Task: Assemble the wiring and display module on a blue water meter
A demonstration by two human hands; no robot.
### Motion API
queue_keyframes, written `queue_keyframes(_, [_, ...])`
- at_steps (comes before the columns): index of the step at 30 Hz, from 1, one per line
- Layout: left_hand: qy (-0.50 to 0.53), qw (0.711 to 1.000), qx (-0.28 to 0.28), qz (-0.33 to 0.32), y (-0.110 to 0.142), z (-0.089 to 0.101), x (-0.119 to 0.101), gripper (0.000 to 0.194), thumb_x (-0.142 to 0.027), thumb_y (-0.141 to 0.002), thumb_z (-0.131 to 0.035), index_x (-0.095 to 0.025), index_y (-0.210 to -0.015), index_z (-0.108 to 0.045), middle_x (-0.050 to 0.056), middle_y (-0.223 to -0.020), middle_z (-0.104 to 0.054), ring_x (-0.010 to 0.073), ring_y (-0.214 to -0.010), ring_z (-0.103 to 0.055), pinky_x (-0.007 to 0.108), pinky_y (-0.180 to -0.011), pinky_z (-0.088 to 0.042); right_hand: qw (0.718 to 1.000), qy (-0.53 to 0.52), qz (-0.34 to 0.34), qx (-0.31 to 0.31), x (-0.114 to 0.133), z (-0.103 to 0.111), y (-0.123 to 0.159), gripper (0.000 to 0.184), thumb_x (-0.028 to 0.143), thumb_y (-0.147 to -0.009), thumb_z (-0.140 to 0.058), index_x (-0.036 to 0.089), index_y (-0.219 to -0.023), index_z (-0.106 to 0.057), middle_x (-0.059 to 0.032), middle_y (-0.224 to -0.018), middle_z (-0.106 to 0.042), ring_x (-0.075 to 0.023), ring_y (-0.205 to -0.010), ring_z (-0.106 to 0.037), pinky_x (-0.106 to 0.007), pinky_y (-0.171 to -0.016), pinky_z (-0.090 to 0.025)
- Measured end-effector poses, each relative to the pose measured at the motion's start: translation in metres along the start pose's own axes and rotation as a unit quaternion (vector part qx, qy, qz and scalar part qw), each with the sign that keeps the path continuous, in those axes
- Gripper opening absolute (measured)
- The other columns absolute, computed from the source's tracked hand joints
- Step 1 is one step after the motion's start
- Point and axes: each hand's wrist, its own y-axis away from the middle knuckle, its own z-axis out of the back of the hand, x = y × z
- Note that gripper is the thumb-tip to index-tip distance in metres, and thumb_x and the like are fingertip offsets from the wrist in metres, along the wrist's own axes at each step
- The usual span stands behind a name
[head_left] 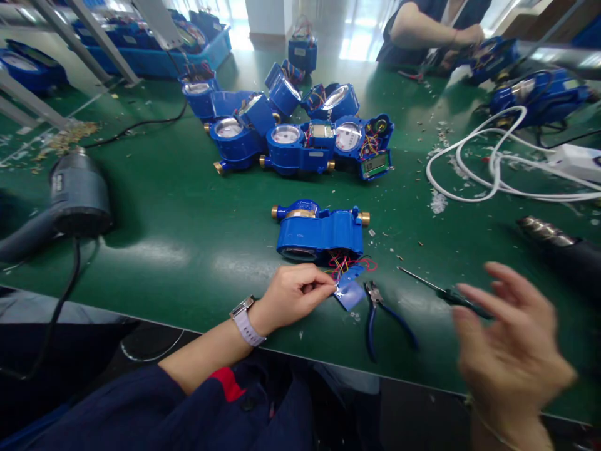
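Observation:
My left hand [300, 289], with a watch on the wrist, is closed in a pinch at the edge of a small blue plastic piece [348, 295]. Red and yellow wires [342, 262] run from that piece to a blue water meter [322, 230] with brass ends, lying tipped over just beyond. Blue-handled cutting pliers [374, 299] lie with handles spread right of the piece. My right hand [511, 338], slightly blurred, is raised at the right with thumb and fingers apart. It is nearest to a thin screwdriver [444, 293], whose handle its fingers partly cover.
Several blue meters [286, 134] stand grouped further back. A heat gun [79, 194] is at the left, and a dark power tool [558, 241] at the right. A white cable [493, 156] loops near plastic scraps. Across the table a co-worker's hands [469, 36] handle another meter.

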Motion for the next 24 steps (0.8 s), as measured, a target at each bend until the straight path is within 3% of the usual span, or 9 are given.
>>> queue_keyframes(1, [0.001, 1.000, -0.001, -0.016, -0.001, 0.001, 0.000, 0.010, -0.020, -0.086, -0.065, -0.015, -0.080, -0.071, 0.004, -0.070, -0.071, 0.0089, -0.054, -0.057, 0.021, -0.051, -0.045, 0.996, -0.031, 0.015, 0.076, 0.012, -0.013, 0.002, 0.022, 0.021, -0.085, -0.070, 0.028, -0.106, -0.072, -0.0088, -0.128, -0.060, -0.0324, -0.118, -0.055, -0.053, -0.094, -0.047])
queue_keyframes(3, [0.001, 0.999, -0.009, -0.044, -0.002, 0.002, -0.001, 0.009, -0.018, -0.086, -0.065, -0.014, -0.081, -0.072, 0.005, -0.072, -0.072, 0.0101, -0.058, -0.061, 0.021, -0.055, -0.048, 0.986, -0.058, 0.072, 0.138, 0.036, -0.040, 0.006, 0.017, 0.013, -0.088, -0.063, 0.022, -0.101, -0.070, -0.0102, -0.133, -0.055, -0.0326, -0.124, -0.049, -0.055, -0.099, -0.042])
queue_keyframes(5, [-0.001, 0.998, -0.024, -0.065, -0.003, 0.003, -0.001, 0.009, -0.018, -0.086, -0.066, -0.013, -0.081, -0.072, 0.006, -0.073, -0.070, 0.0107, -0.062, -0.062, 0.021, -0.057, -0.050, 0.979, -0.078, 0.092, 0.163, 0.050, -0.063, 0.009, 0.020, 0.008, -0.088, -0.060, 0.019, -0.102, -0.068, -0.0123, -0.133, -0.053, -0.0334, -0.127, -0.045, -0.057, -0.101, -0.039])
queue_keyframes(8, [-0.006, 0.996, -0.041, -0.080, -0.002, 0.004, -0.002, 0.012, -0.020, -0.086, -0.066, -0.013, -0.078, -0.072, 0.005, -0.070, -0.067, 0.0104, -0.062, -0.062, 0.021, -0.056, -0.051, 0.980, -0.088, 0.092, 0.152, 0.056, -0.082, 0.014, 0.021, 0.007, -0.087, -0.061, 0.018, -0.104, -0.067, -0.0136, -0.133, -0.053, -0.0335, -0.127, -0.044, -0.057, -0.101, -0.038])
queue_keyframes(15, [-0.018, 0.996, -0.029, -0.080, 0.000, 0.006, -0.005, 0.009, -0.020, -0.087, -0.065, -0.016, -0.080, -0.069, 0.003, -0.069, -0.067, 0.0101, -0.060, -0.060, 0.020, -0.054, -0.049, 0.988, -0.077, 0.067, 0.113, 0.052, -0.085, 0.022, 0.007, 0.015, -0.088, -0.065, 0.021, -0.087, -0.066, -0.0077, -0.132, -0.055, -0.0311, -0.125, -0.046, -0.055, -0.103, -0.038])
queue_keyframes(21, [-0.029, 0.998, -0.045, -0.013, 0.003, 0.014, -0.003, 0.016, -0.021, -0.089, -0.059, -0.016, -0.075, -0.061, 0.000, -0.064, -0.059, 0.0087, -0.054, -0.049, 0.021, -0.050, -0.040, 0.989, -0.074, 0.056, 0.112, 0.054, -0.087, 0.023, 0.008, 0.012, -0.088, -0.063, 0.020, -0.087, -0.064, -0.0082, -0.132, -0.055, -0.0312, -0.124, -0.048, -0.053, -0.103, -0.039])
queue_keyframes(24, [-0.032, 0.999, -0.030, -0.017, 0.004, 0.016, -0.001, 0.024, -0.023, -0.092, -0.054, -0.016, -0.069, -0.056, -0.002, -0.060, -0.054, 0.0089, -0.053, -0.047, 0.022, -0.051, -0.038, 0.989, -0.075, 0.058, 0.112, 0.053, -0.087, 0.024, 0.007, 0.013, -0.088, -0.063, 0.020, -0.089, -0.063, -0.0089, -0.132, -0.054, -0.0314, -0.124, -0.048, -0.053, -0.103, -0.039])
